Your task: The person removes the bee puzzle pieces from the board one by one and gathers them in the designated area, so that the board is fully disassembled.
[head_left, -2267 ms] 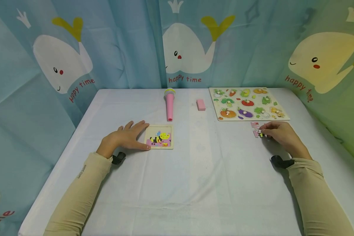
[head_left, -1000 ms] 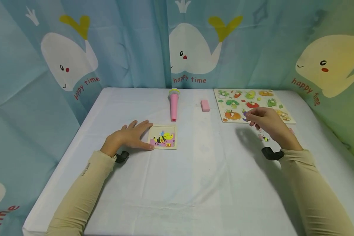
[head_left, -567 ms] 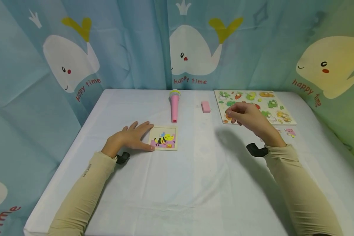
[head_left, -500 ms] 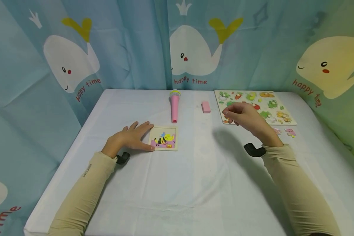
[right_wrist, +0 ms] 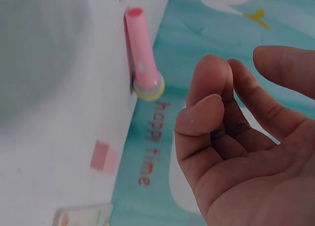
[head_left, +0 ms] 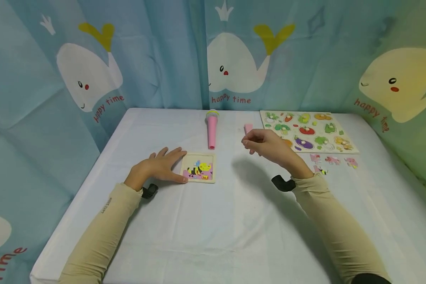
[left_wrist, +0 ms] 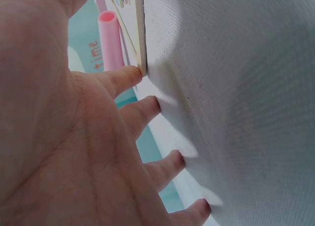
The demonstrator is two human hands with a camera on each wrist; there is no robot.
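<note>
Bee puzzle [head_left: 200, 170] braced by a spread left hand [head_left: 159, 163], right hand [head_left: 268, 146] raised

The puzzle's square frame lies flat left of centre. The left hand's thumb and index fingertip touch its two left corners, the fingers splayed rather than clenched. The right hand hangs above the cloth with bent fingers; I cannot tell whether a piece is hidden at the tips.

The likeliest slip is the frame itself: it is braced only from the left, so a sideways press on a piece might skid it over the fabric. Anything pinched in the right hand could be dropped if the hold is thin. A low sweep of the right sleeve [head_left: 335, 221] might scatter the loose jigsaw pieces [head_left: 332, 160], which lie just in front of the vegetable peg puzzle [head_left: 321, 130].

A white tablecloth [head_left: 216, 221], faintly creased, covers the table. A pink toy microphone [head_left: 212, 130] lies behind the frame, and a pink block [head_left: 248, 127] shows partly behind the right hand. Blue-green curtains [head_left: 174, 51] enclose the table, printed with white whales and "happy time" in red.
</note>
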